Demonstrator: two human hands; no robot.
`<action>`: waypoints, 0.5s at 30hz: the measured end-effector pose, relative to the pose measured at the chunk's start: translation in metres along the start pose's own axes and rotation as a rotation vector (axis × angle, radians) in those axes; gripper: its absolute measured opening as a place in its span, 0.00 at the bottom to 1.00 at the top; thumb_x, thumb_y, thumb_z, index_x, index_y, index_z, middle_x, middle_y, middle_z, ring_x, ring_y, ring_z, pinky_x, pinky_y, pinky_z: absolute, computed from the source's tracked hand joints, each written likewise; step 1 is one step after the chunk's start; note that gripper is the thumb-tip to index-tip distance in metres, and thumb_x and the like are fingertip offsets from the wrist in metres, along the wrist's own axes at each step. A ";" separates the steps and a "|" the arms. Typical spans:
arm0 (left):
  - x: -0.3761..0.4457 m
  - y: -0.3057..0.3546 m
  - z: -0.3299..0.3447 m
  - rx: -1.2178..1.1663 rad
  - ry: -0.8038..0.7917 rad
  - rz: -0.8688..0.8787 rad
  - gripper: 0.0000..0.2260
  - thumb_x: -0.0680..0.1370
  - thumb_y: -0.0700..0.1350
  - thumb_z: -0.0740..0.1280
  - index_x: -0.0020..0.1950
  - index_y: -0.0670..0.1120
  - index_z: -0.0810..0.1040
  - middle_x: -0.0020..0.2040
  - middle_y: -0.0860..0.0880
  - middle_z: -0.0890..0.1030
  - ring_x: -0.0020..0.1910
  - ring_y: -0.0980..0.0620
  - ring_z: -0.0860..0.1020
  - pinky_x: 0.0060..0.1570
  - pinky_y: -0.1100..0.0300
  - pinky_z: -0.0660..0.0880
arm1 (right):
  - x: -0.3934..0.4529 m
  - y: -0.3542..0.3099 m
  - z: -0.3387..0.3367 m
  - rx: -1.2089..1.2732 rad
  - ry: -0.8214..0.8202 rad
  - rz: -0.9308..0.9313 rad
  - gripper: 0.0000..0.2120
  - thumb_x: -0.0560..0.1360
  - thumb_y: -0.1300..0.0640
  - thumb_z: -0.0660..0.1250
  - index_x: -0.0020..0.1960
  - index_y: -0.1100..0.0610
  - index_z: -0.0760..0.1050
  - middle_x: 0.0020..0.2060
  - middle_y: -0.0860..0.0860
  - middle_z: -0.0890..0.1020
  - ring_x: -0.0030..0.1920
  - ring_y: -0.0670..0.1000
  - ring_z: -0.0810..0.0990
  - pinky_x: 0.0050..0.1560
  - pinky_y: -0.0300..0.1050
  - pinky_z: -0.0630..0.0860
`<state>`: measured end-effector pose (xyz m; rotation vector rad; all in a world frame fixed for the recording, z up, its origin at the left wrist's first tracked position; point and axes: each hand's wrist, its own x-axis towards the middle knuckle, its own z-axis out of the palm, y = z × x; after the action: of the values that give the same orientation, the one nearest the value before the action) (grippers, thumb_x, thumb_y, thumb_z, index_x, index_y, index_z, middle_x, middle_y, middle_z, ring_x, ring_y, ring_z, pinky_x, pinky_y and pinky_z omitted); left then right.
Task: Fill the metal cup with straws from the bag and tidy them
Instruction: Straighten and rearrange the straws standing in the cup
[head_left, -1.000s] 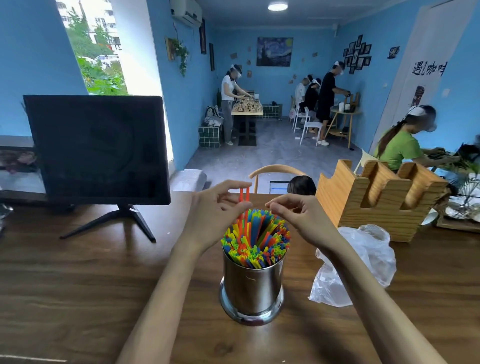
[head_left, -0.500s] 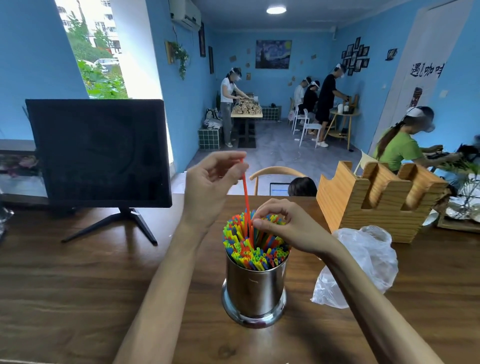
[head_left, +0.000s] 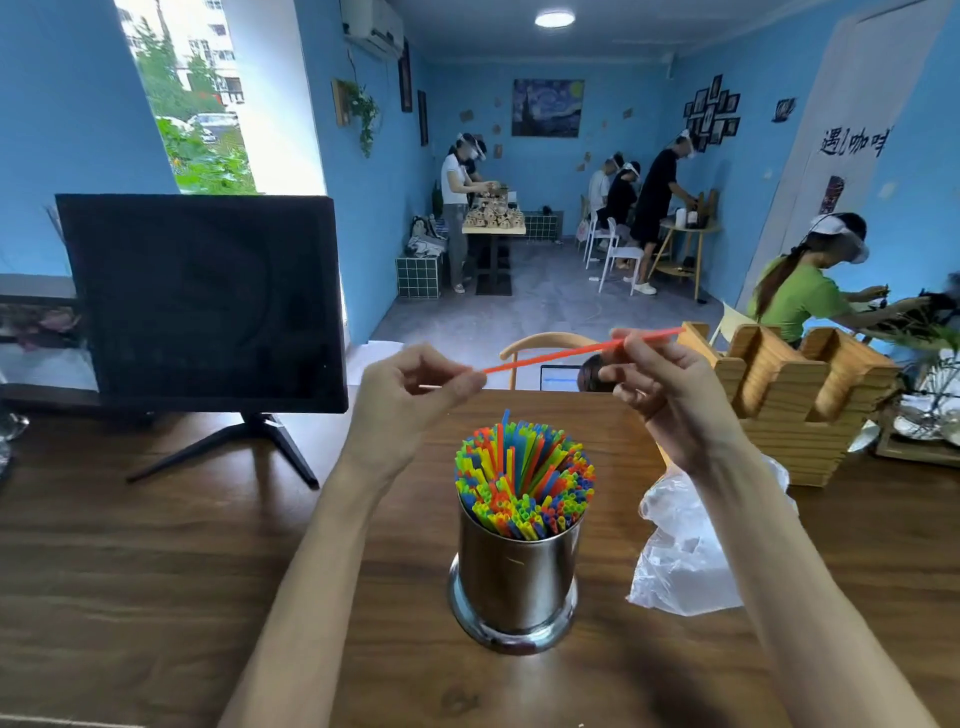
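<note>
A dark monitor (head_left: 202, 301) stands at left on the wooden table (head_left: 130, 571); a wooden holder (head_left: 800, 395) stands at right, with the plastic bag (head_left: 680, 551) beside the metal cup (head_left: 517, 577). The cup holds coloured straws (head_left: 524, 478). Above it, my left hand (head_left: 410, 400) and right hand (head_left: 670, 395) each pinch one orange straw (head_left: 561, 354), held nearly level.
</note>
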<state>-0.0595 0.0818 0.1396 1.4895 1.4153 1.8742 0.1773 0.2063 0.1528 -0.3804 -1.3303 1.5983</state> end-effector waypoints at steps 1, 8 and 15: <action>-0.001 -0.003 0.000 0.091 -0.105 -0.033 0.06 0.67 0.53 0.79 0.39 0.55 0.86 0.40 0.51 0.87 0.38 0.58 0.82 0.43 0.64 0.77 | 0.002 -0.002 0.002 0.031 0.027 -0.008 0.06 0.72 0.55 0.71 0.44 0.52 0.88 0.40 0.50 0.86 0.40 0.47 0.86 0.34 0.34 0.77; -0.006 -0.013 0.007 0.435 -0.285 -0.037 0.09 0.70 0.52 0.81 0.49 0.58 0.87 0.43 0.58 0.84 0.40 0.63 0.76 0.39 0.72 0.70 | 0.012 -0.003 0.010 -0.279 0.118 -0.213 0.09 0.82 0.57 0.65 0.62 0.52 0.78 0.41 0.50 0.86 0.41 0.51 0.86 0.40 0.40 0.81; -0.009 -0.023 0.009 0.462 -0.273 -0.002 0.04 0.72 0.48 0.80 0.42 0.57 0.87 0.39 0.63 0.84 0.39 0.62 0.78 0.37 0.72 0.70 | -0.005 0.032 0.026 -0.654 -0.031 -0.319 0.30 0.78 0.63 0.71 0.72 0.38 0.66 0.41 0.53 0.85 0.37 0.52 0.86 0.39 0.43 0.82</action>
<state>-0.0550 0.0890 0.1152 1.8635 1.7830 1.3255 0.1452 0.1897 0.1324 -0.5031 -1.8221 0.8826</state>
